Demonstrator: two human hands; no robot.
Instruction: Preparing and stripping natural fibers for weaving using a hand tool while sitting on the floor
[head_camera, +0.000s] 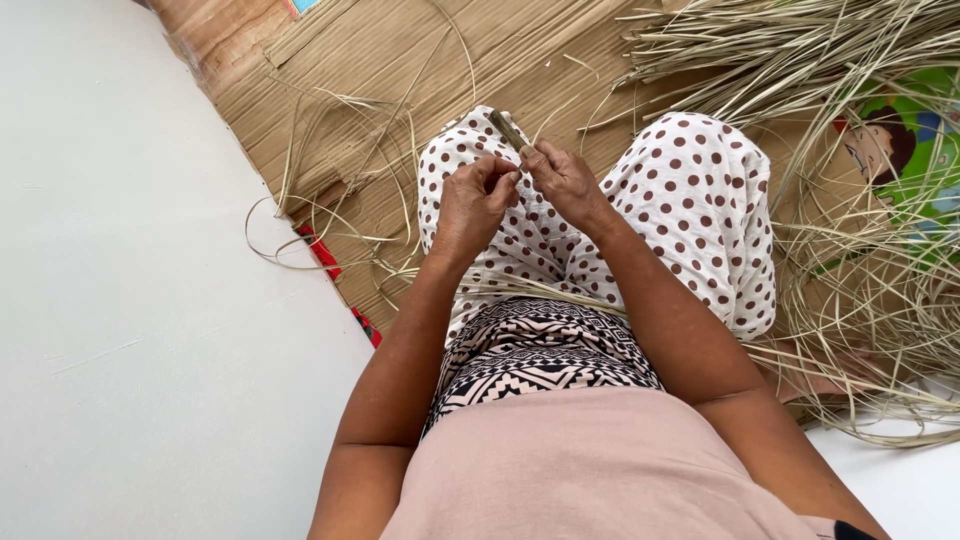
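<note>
Your right hand (565, 180) grips a small knife (508, 131); your left hand (478, 197) pinches a thin straw strip (517, 178) beside it, above your lap.

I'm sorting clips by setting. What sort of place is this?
Probably a home floor used as a craft spot. Flattened cardboard lies on a pale floor, heaps of dried plant strips lie around, and both hands work above the lap.

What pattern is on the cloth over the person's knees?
The cloth is white with brown polka dots, best seen in the head view.
</note>
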